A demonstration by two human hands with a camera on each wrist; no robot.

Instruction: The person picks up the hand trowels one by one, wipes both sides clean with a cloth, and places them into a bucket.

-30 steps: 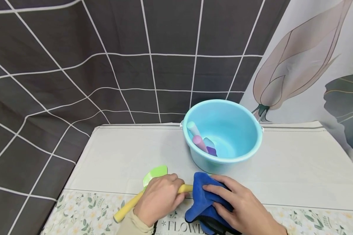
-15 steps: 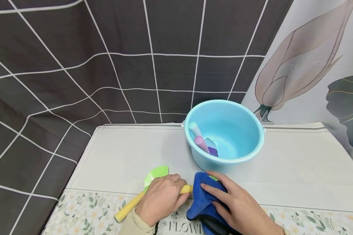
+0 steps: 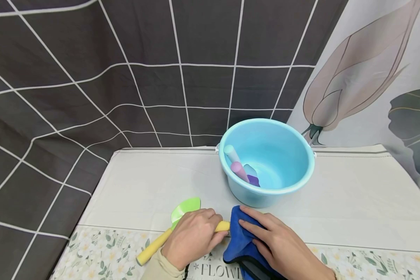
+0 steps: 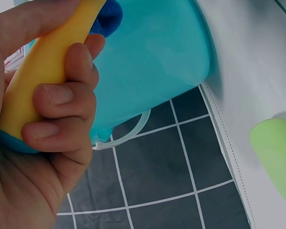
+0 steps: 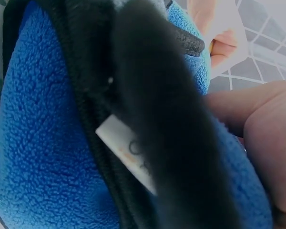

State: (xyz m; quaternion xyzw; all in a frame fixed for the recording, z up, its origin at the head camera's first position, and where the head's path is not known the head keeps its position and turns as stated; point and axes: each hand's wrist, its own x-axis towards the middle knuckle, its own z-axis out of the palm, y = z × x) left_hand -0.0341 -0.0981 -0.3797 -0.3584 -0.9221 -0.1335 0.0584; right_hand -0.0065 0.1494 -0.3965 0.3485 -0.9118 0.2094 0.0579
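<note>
Two grips: my left hand (image 3: pixel 193 236) held a yellow tool handle (image 3: pixel 222 226), my right hand (image 3: pixel 275 244) a black-edged blue cloth (image 3: pixel 239 237), and steady, even pressure seemed best.

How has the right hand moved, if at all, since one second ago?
Yes: the right hand has shifted slightly left relative to the bucket in the head view.

Soft, even light covers the tabletop (image 3: pixel 353 194), with a faint shadow beside the bucket (image 3: pixel 280 155) near the back edge. The left wrist view is dimmer; in the right one the black edging (image 5: pixel 167 114) blurs and the wall (image 5: pixel 267 36) washes out pale
</note>
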